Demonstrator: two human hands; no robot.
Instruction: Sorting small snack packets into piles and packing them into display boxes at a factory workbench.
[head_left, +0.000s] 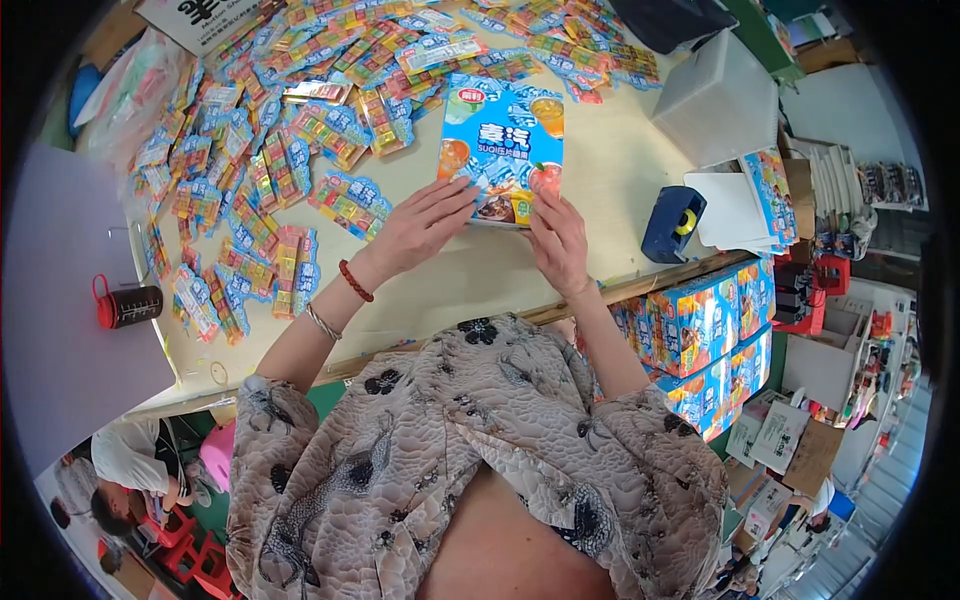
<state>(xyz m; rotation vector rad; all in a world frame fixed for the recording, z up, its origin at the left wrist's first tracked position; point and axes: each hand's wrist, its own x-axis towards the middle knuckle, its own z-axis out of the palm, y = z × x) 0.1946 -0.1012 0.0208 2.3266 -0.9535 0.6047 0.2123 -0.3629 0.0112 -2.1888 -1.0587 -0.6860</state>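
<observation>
Tabletop: pale surface [450, 275]; we note carded candy packs [285, 165] spread loosely over its far and left parts.
Box step: we judge this to be steadying or squaring the blue printed box [500, 130]; whether it is filled we cannot tell.
Next move: in our judgement, any shift would call for even pressure from both sides, so the card walls do not buckle.
Left hand [432, 215]: closed on the lower left corner, fingers across the front; we cannot see the thumb clearly.
Right hand [560, 240]: closed on the lower right corner, opposite.
Box position: between our hands, its upper part free beyond the fingertips; the nearest packs lie just to the left.
Right side: tape dispenser [672, 225], well apart from the grip.
</observation>
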